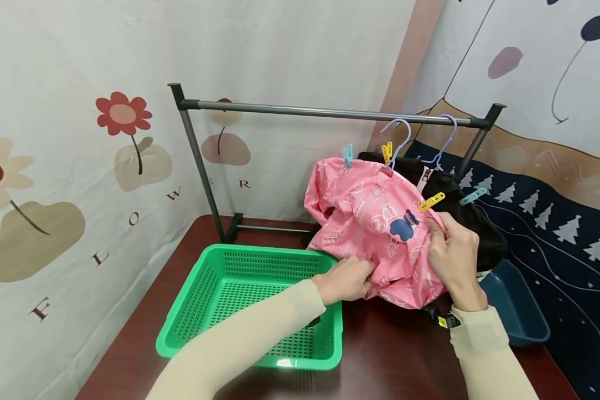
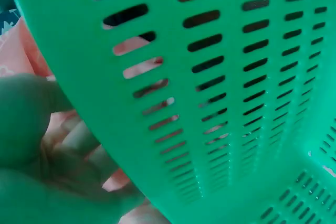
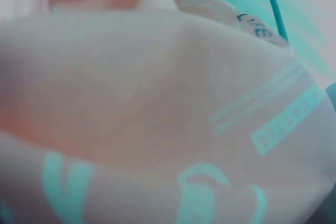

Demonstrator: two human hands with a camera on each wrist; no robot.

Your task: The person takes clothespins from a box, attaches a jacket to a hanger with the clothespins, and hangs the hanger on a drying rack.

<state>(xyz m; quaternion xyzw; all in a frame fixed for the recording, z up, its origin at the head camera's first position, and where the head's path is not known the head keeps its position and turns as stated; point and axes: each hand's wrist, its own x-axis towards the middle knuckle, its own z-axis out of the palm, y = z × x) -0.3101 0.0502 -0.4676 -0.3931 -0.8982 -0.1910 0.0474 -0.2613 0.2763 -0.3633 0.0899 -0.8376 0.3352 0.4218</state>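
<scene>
A pink printed garment [image 1: 350,194] with a dark blue bear on it hangs from a pale hanger [image 1: 406,136]. Along its top are a blue clothespin [image 1: 347,155] and a yellow clothespin [image 1: 431,201]. My left hand [image 1: 347,278] grips the garment's lower part, beside the green basket's rim; its curled fingers [image 2: 79,140] show in the left wrist view. On the garment's right side my right hand [image 1: 452,250] pinches the cloth just below the yellow clothespin. Pink cloth [image 3: 157,93] fills most of the right wrist view and hides that hand there.
A green slotted basket [image 1: 250,364] stands under my left forearm on the dark red table [image 1: 380,355]. Behind the pink garment, a black garment [image 1: 485,233] hangs from the grey rack bar [image 1: 300,110] on another hanger [image 1: 445,144]. A blue basin [image 1: 517,300] sits at right.
</scene>
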